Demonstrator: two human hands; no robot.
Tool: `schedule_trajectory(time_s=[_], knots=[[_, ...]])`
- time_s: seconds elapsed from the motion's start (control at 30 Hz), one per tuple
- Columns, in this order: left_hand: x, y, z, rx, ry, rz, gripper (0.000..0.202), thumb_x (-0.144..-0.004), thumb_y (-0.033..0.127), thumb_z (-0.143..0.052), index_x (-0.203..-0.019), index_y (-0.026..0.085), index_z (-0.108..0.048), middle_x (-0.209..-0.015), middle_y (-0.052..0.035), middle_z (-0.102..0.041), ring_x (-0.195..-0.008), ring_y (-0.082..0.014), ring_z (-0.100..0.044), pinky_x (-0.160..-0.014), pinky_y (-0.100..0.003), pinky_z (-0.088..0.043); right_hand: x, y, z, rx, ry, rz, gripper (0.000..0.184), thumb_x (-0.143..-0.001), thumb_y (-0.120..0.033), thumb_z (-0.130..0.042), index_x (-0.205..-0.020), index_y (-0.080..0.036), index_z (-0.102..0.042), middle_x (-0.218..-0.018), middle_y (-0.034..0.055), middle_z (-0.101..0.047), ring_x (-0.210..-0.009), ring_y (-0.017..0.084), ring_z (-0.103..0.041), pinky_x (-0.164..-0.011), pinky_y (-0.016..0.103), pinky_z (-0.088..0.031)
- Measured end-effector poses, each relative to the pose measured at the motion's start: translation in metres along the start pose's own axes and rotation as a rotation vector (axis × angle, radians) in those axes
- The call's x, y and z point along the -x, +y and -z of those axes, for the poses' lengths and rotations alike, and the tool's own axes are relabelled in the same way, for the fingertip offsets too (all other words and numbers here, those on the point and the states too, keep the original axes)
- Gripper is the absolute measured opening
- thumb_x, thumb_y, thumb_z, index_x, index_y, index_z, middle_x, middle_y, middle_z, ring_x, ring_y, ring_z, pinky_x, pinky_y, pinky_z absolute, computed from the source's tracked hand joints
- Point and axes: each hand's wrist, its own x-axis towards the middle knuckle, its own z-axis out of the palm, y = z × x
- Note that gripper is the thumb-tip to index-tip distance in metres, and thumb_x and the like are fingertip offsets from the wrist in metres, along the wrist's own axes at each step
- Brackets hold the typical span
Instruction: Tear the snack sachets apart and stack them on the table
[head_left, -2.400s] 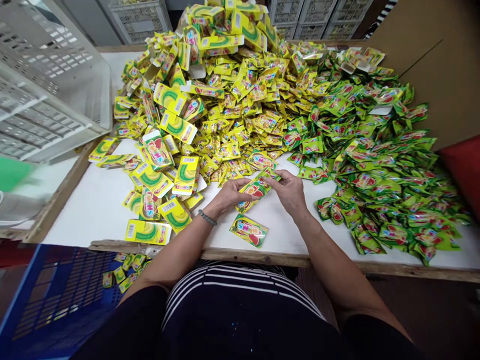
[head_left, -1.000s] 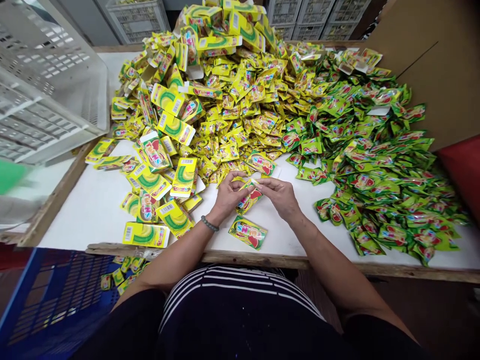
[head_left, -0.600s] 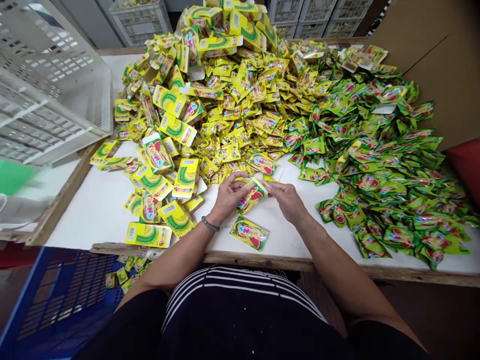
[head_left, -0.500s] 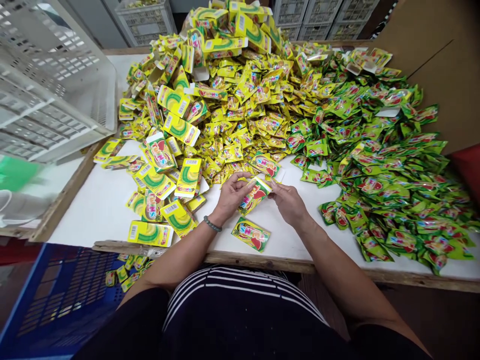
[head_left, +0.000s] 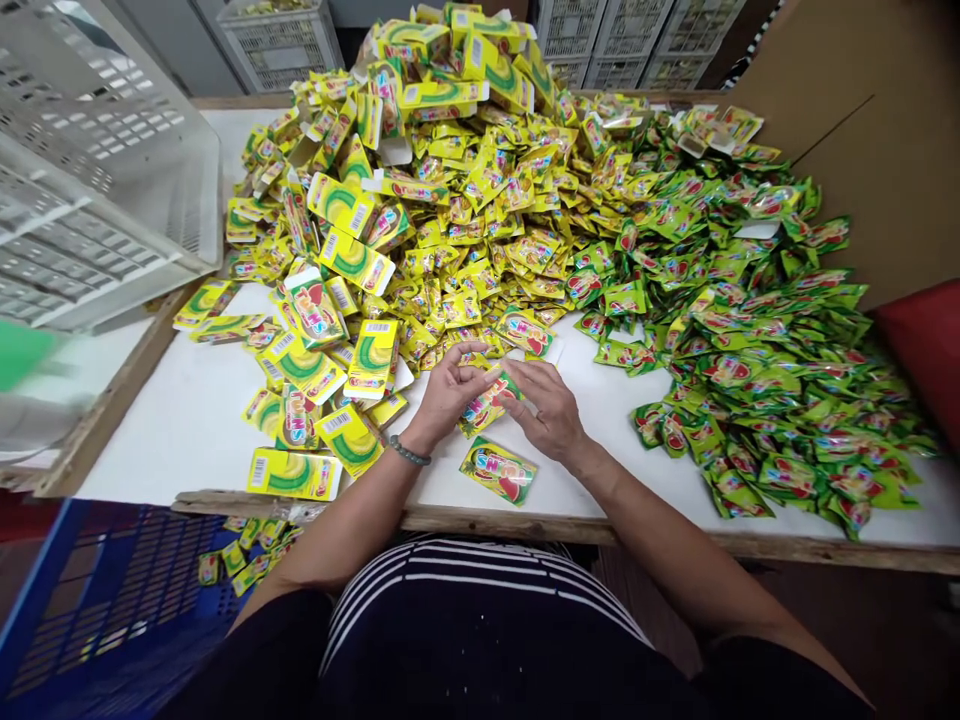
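Between my hands is a small yellow-green candy box (head_left: 486,403) with a watermelon picture, held above the white tabletop. My left hand (head_left: 444,398), with a beaded bracelet at the wrist, grips its left side between thumb and fingers. On the other side, my right hand (head_left: 549,412) has its thumb on the printed face and its fingers bent over the upper right end, hiding that end. A second candy box (head_left: 498,470) lies flat just below my hands, near the table's front edge. Another box (head_left: 525,330) rests beyond my fingertips.
Yellow packets (head_left: 480,270) and empty-looking cartons (head_left: 352,260) form a heap behind and left. Green packets (head_left: 750,370) are piled at right, beside a cardboard panel (head_left: 885,160). A white crate (head_left: 150,220) stands left; a blue basket (head_left: 127,600) with packets sits below the table edge.
My right hand has shifted from pinching the box's upper right corner to lying over that end, thumb on its face. The view has moved slightly.
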Motion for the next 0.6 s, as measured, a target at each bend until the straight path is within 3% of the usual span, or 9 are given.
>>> schedule_trajectory(time_s=[0.17, 0.2, 0.27, 0.33, 0.37, 0.43, 0.5, 0.57, 0.6], knots=[[0.007, -0.002, 0.002, -0.12, 0.016, 0.027, 0.054, -0.068, 0.04, -0.08, -0.106, 0.019, -0.049, -0.054, 0.0101, -0.056, -0.043, -0.0041, -0.043, -0.045, -0.016, -0.029, -0.005, 0.004, 0.005, -0.028, -0.091, -0.041, 0.038, -0.095, -0.045, -0.046, -0.118, -0.025, -0.069, -0.121, 0.008, -0.069, -0.113, 0.023, -0.059, -0.101, 0.045, -0.045], [0.01, -0.002, 0.001, -0.183, -0.039, 0.05, 0.051, -0.07, 0.04, -0.077, -0.107, 0.02, -0.048, -0.055, 0.0097, -0.056, -0.042, -0.0046, -0.043, -0.044, -0.016, -0.028, -0.007, 0.01, 0.01, -0.042, -0.063, -0.083, 0.037, -0.096, -0.044, -0.043, -0.115, -0.026, -0.07, -0.119, 0.0073, -0.07, -0.111, 0.022, -0.06, -0.1, 0.043, -0.046], [0.015, 0.002, -0.001, -0.386, -0.271, 0.1, 0.045, -0.074, 0.04, -0.074, -0.108, 0.02, -0.051, -0.059, 0.0059, -0.062, -0.046, -0.0073, -0.049, -0.046, -0.018, -0.032, -0.009, 0.028, 0.024, 0.013, 0.088, -0.248, 0.038, -0.096, -0.04, -0.04, -0.112, -0.024, -0.071, -0.114, 0.0085, -0.071, -0.107, 0.023, -0.061, -0.097, 0.042, -0.047], [0.017, 0.01, -0.004, -0.649, -0.49, 0.071, 0.039, -0.077, 0.04, -0.071, -0.108, 0.019, -0.057, -0.074, -0.0019, -0.07, -0.06, -0.0129, -0.061, -0.055, -0.022, -0.043, -0.008, 0.051, 0.043, 0.192, 0.254, -0.477, 0.039, -0.093, -0.033, -0.04, -0.116, -0.018, -0.069, -0.114, 0.0129, -0.07, -0.107, 0.026, -0.061, -0.097, 0.044, -0.046], [0.016, 0.015, -0.006, -0.781, -0.537, 0.014, 0.035, -0.079, 0.038, -0.069, -0.107, 0.019, -0.06, -0.085, -0.0056, -0.073, -0.071, -0.0163, -0.065, -0.063, -0.026, -0.048, -0.005, 0.062, 0.052, 0.303, 0.279, -0.58, 0.041, -0.09, -0.028, -0.042, -0.12, -0.015, -0.066, -0.117, 0.0154, -0.069, -0.11, 0.028, -0.059, -0.098, 0.046, -0.044], [0.007, 0.024, -0.013, -1.035, -0.479, -0.165, 0.029, -0.083, 0.032, -0.064, -0.109, 0.02, -0.063, -0.106, -0.0097, -0.071, -0.093, -0.0225, -0.066, -0.082, -0.034, -0.05, 0.0, 0.082, 0.065, 0.477, 0.174, -0.681, 0.05, -0.08, -0.018, -0.049, -0.129, -0.01, -0.059, -0.129, 0.0189, -0.062, -0.121, 0.033, -0.053, -0.103, 0.05, -0.039], [-0.013, 0.03, -0.022, -1.263, -0.339, -0.349, 0.033, -0.084, 0.023, -0.059, -0.117, 0.018, -0.061, -0.119, -0.0124, -0.067, -0.11, -0.027, -0.06, -0.095, -0.041, -0.046, 0.004, 0.094, 0.069, 0.557, 0.002, -0.653, 0.053, -0.075, -0.013, -0.051, -0.126, -0.012, -0.061, -0.134, 0.0178, -0.059, -0.125, 0.034, -0.049, -0.103, 0.053, -0.036], [-0.038, 0.032, -0.032, -1.45, -0.269, -0.481, 0.045, -0.082, 0.015, -0.056, -0.127, 0.014, -0.056, -0.126, -0.0147, -0.063, -0.123, -0.0296, -0.051, -0.103, -0.044, -0.04, 0.006, 0.096, 0.066, 0.564, -0.097, -0.574, 0.042, -0.077, -0.013, -0.049, -0.115, -0.016, -0.067, -0.125, 0.015, -0.065, -0.118, 0.033, -0.054, -0.1, 0.053, -0.036], [-0.052, 0.031, -0.037, -1.523, -0.288, -0.517, 0.051, -0.081, 0.013, -0.056, -0.131, 0.012, -0.052, -0.131, -0.016, -0.059, -0.127, -0.0302, -0.047, -0.106, -0.044, -0.036, 0.005, 0.095, 0.063, 0.547, -0.101, -0.547, 0.037, -0.08, -0.015, -0.047, -0.11, -0.017, -0.069, -0.117, 0.0143, -0.068, -0.112, 0.032, -0.058, -0.097, 0.052, -0.037]])
